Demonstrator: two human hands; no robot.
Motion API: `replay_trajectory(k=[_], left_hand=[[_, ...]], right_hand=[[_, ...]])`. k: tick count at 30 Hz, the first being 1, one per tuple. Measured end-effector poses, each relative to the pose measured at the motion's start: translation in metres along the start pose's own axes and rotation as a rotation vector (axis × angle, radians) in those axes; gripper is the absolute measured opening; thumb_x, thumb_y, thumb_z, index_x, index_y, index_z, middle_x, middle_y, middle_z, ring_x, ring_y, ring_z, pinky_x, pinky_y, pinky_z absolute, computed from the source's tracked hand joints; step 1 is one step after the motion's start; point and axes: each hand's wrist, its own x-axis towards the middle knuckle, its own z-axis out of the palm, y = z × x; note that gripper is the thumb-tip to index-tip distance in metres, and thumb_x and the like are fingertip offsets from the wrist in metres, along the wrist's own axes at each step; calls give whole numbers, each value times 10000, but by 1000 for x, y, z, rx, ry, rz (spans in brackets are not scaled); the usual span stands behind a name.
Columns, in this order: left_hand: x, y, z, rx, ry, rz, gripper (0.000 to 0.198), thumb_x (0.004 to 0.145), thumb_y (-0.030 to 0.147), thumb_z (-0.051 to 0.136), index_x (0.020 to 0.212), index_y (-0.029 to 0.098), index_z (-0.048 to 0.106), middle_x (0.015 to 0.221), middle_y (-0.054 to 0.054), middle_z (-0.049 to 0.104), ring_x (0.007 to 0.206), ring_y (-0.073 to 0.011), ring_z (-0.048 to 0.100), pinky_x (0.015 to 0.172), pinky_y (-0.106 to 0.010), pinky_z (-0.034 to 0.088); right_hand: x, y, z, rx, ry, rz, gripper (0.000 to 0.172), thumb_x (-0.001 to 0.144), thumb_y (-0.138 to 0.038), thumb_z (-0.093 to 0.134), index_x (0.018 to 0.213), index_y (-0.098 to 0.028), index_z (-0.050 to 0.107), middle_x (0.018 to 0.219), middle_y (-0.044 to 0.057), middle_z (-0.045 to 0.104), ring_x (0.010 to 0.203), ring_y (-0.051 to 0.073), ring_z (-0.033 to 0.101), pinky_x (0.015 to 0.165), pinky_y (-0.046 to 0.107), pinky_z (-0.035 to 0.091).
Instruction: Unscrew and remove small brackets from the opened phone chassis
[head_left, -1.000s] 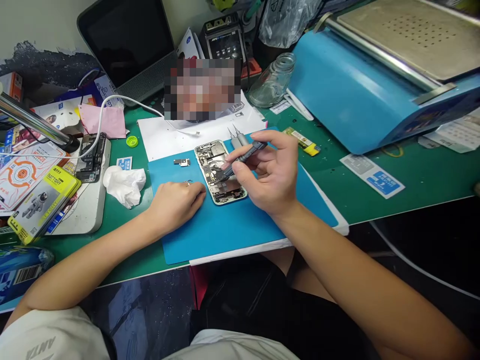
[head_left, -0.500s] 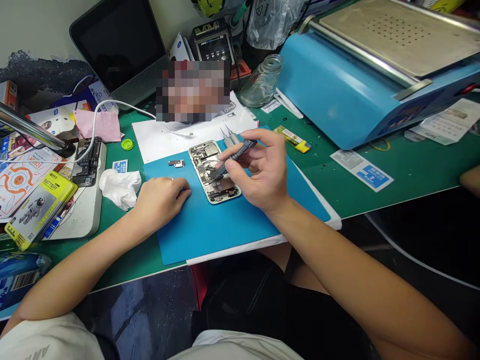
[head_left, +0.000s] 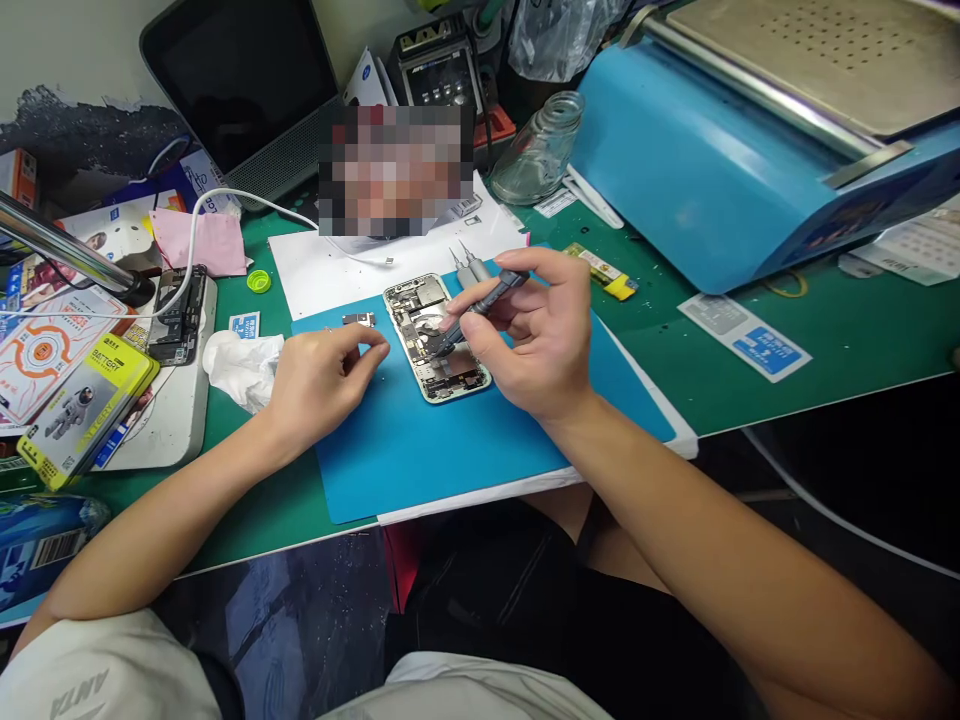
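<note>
A smartphone (head_left: pixel 421 322) lies opened on a blue mat (head_left: pixel 420 470), its circuit boards and inner parts bare. My right hand (head_left: pixel 536 345) is closed round a dark grey screwdriver (head_left: pixel 491 297), which slants down so that its lower end is over the middle of the phone; the tip is too small to make out. Left of the phone, my left hand (head_left: pixel 319 380) hovers or rests over the mat with thumb and forefinger pinched together. Whether anything small is between them I cannot tell. Just beyond those fingers is a small metal-and-black phone part (head_left: pixel 358 320).
Behind the phone lie tweezers (head_left: pixel 466 265) and white paper (head_left: pixel 300 270). A glass jar (head_left: pixel 536 150) and a blue heating-plate machine (head_left: pixel 675 180) stand at the back right. Crumpled tissue (head_left: pixel 244 368), a green cap (head_left: pixel 259 281) and battery boxes (head_left: pixel 86 410) are on the left.
The view has shifted slightly. My left hand's thumb and forefinger now reach out in a pinch, where they were curled low before. The screwdriver stays over the phone's middle.
</note>
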Motion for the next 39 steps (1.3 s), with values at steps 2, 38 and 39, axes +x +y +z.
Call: replay_trajectory(k=[2,38,39], left_hand=[[0,-1,0,-65,78,1,164,967,293,637,933,189,759,610,32,638,544,-107,576,563,-232,378],[-27,9,27,263,-165,534,369,1064,375,438,1211,156,695,921,-81,692,792,-188,631,675,-321,517],[-26,8,27,243,-164,530,361,1054,375,461,1228,158,690,1006,-103,697,843,-203,626,734,-344,539]], right_hand=[[0,0,0,-10,-2,0,397,944,-248,654,1264,-302,426,1000,-21,687,826,124,733,631,235,641],[-2,-1,0,-80,-44,124,411,926,-243,667,1271,-302,451,975,-6,718,806,156,725,622,294,645],[-2,-1,0,-76,-39,123,402,931,-250,663,1268,-299,451,969,-4,717,803,155,724,615,292,642]])
